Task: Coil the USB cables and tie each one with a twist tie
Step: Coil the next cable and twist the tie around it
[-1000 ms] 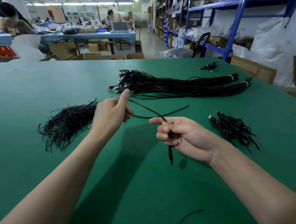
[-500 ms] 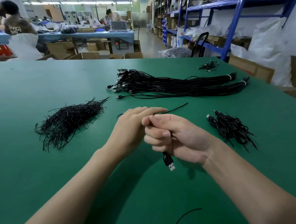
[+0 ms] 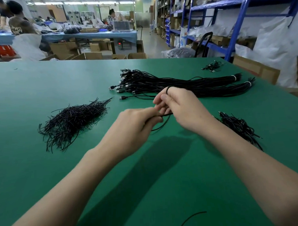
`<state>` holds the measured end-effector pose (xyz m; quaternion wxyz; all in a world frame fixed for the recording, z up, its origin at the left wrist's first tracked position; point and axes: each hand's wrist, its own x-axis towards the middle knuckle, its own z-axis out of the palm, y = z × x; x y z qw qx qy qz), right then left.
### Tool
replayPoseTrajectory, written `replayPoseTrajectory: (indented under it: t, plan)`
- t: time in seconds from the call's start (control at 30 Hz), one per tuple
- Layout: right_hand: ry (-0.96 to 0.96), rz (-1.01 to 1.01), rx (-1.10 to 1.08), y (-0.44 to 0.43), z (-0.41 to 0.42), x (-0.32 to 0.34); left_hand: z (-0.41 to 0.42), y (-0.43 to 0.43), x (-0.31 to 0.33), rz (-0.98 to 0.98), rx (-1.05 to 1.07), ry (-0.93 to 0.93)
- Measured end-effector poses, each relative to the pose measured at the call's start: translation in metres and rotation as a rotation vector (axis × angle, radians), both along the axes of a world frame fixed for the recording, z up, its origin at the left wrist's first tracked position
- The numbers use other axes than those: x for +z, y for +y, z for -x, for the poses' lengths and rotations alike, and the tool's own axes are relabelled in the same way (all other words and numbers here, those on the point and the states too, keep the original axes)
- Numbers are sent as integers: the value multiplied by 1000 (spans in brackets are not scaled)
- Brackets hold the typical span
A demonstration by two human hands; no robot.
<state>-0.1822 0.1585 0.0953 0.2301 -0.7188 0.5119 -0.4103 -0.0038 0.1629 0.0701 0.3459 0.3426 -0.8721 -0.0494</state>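
Both hands meet over the middle of the green table (image 3: 45,175). My left hand (image 3: 136,123) grips a thin black USB cable (image 3: 159,126), which loops down below my fingers. My right hand (image 3: 182,108) holds the same cable, with a small loop of it showing above my fingers. A pile of black twist ties (image 3: 72,120) lies to the left. Two long bundles of USB cables (image 3: 186,84) lie behind the hands. A heap of coiled, tied cables (image 3: 238,128) sits to the right.
A few more cables (image 3: 212,66) lie at the table's far right corner. One stray black tie (image 3: 190,218) lies near the front edge. Blue shelving (image 3: 239,21) and cardboard boxes stand to the right; people work at a far table.
My right hand has risen and turned, and the USB plug that hung below it is out of sight. A loop of cable now shows over its fingers. My left hand stayed close, gripping the cable.
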Motion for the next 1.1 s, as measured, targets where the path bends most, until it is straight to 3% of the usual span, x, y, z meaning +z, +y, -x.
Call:
replayPoseTrajectory:
  t: [0.07, 0.13, 0.3, 0.4, 0.53, 0.63, 0.7, 0.87, 1.0, 1.1]
  plan:
    - [153, 10, 42, 6, 2, -5, -7, -2, 15, 59, 2, 23]
    - [131, -26, 124, 11, 2, -9, -12, -4, 25, 68, 12, 66]
    - [-277, -420, 422, 26, 5, -20, -19, -14, 30, -204, -98, 363]
    - [-601, -545, 663, 37, 2, -20, -13, -20, 16, -365, -189, 548]
    - [-923, -442, 768, 37, -9, -6, 17, -13, -11, -501, -223, 746]
    - [-1057, -302, 587, 26, -16, 8, 31, 0, -28, -541, -206, 638]
    - [-962, -214, 411, 18, -16, 10, 30, 3, -33, -466, -142, 447]
    - [-370, 7, 139, 9, -16, -6, 18, 3, -24, -365, -49, 134]
    - [17, 130, -26, 3, -3, -20, 7, 7, -23, -242, -21, 61]
    - [199, 52, 4, 8, 5, -27, -4, 5, -12, -1, 4, 182]
